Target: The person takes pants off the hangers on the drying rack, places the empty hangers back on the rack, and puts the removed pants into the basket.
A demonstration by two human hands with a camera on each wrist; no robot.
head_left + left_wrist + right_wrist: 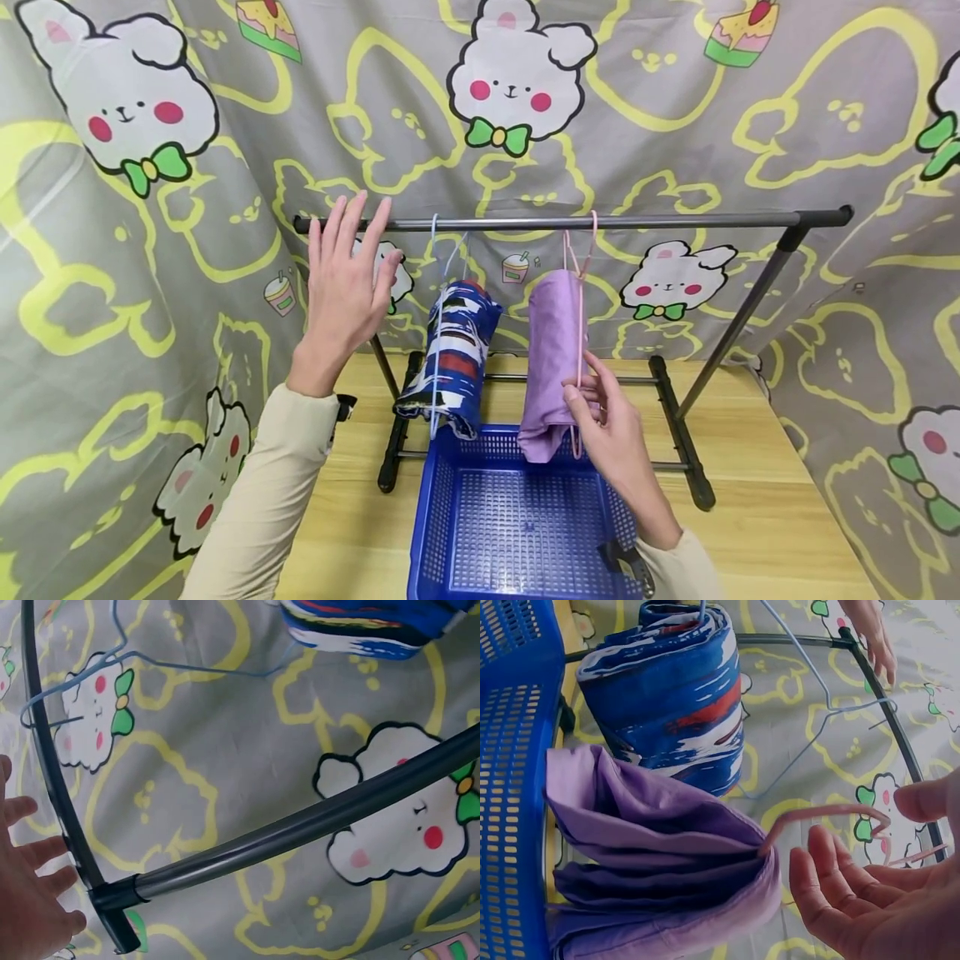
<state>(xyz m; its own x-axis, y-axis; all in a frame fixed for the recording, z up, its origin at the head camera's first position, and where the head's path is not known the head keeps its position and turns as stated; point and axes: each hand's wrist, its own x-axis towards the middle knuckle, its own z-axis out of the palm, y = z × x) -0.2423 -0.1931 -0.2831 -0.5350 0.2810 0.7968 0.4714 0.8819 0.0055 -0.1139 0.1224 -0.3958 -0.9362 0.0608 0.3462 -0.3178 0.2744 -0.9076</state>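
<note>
- Your left hand is raised at the left of centre in the head view, its fingers straight and spread, gripping nothing; it overlaps the left end of the dark rail, and you cannot tell from there whether it touches.
- Your right hand is right of centre, just beside the purple cloth; the right wrist view shows its fingers loosely bent, thumb apart, with no grip on anything. Whether a fingertip brushes the cloth or its hanger, you cannot tell.
- That purple cloth hangs near the middle of the head view, folded over a pink hanger whose hook is on the rail.
- To its left in the frame, a blue, white and red patterned cloth hangs folded on a light blue hanger, hooked on the same rail; the two cloths are apart.
- At the bottom centre of the frame, a blue basket with perforated walls sits on the wood-patterned bench, the purple cloth's lower end overlapping its far rim in your view.
- A grey curtain with yellow outlines and white cartoon animals fills the upper part of the frame.
</note>
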